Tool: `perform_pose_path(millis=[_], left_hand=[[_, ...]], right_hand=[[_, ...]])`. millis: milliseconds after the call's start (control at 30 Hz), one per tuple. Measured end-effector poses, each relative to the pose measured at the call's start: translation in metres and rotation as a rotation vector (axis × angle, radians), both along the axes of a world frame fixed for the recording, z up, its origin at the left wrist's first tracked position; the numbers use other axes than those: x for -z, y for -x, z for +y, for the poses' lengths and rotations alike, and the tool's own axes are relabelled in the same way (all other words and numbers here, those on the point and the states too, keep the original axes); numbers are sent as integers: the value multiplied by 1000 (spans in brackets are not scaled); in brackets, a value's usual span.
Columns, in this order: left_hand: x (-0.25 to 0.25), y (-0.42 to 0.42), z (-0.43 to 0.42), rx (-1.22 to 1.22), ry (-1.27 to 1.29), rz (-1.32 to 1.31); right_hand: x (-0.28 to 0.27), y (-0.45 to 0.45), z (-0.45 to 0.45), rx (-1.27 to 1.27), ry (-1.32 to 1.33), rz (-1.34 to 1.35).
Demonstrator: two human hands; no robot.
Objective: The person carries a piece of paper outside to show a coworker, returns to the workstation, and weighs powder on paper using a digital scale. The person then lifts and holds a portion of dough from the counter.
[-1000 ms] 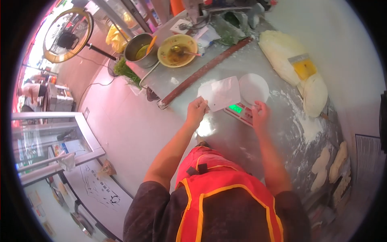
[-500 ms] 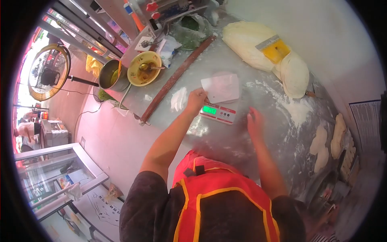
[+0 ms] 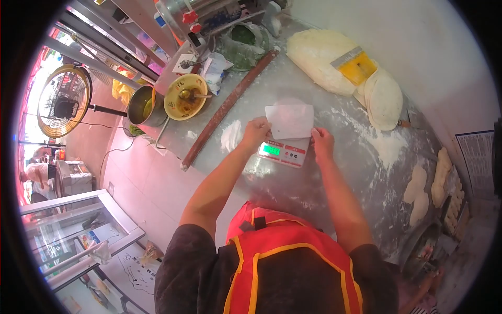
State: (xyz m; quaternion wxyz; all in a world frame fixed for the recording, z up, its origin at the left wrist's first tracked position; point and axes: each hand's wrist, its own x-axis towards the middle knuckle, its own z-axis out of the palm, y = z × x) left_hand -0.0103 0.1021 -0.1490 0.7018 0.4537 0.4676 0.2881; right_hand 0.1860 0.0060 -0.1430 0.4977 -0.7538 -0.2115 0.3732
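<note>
A white rectangular sheet (image 3: 290, 121) lies over the top of a small digital scale (image 3: 285, 154) with a lit green display. My left hand (image 3: 256, 132) pinches the sheet's lower left corner. At its right edge, the closed fingers of my right hand (image 3: 322, 144) grip the lower right corner. A faint pinkish round shape shows through and above the sheet. Loose flour (image 3: 230, 137) is on the metal table (image 3: 293, 188), left of my left hand.
A long red-brown rolling pin (image 3: 230, 104) lies left of the scale, with a yellow bowl (image 3: 185, 97) and metal pot (image 3: 144, 105) beyond. Large dough (image 3: 319, 57) and a yellow scraper (image 3: 356, 66) are at the back right. Dough pieces (image 3: 417, 189) lie far right; a fan (image 3: 65, 102) stands left.
The sheet has come down onto the scale. My right hand first let go of a white disc, then moved in to the sheet's right corner. The view has shifted to the right.
</note>
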Motion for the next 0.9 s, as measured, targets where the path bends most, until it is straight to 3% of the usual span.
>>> perform_pose_path(millis=[233,467,600,900], left_hand=[[-8,-4,6,68,-65,147],[-10,-6,11,173,-486,548],[-7,-8,11,183,-552,640],[-13,-12,11,239,-560,849]], right_hand=[[-3,-2,1,10,62,55],[6,-7,3,-31,34,17],[19,-11,5,-71,2,-146],[14,-15,6,-135,55,-176]])
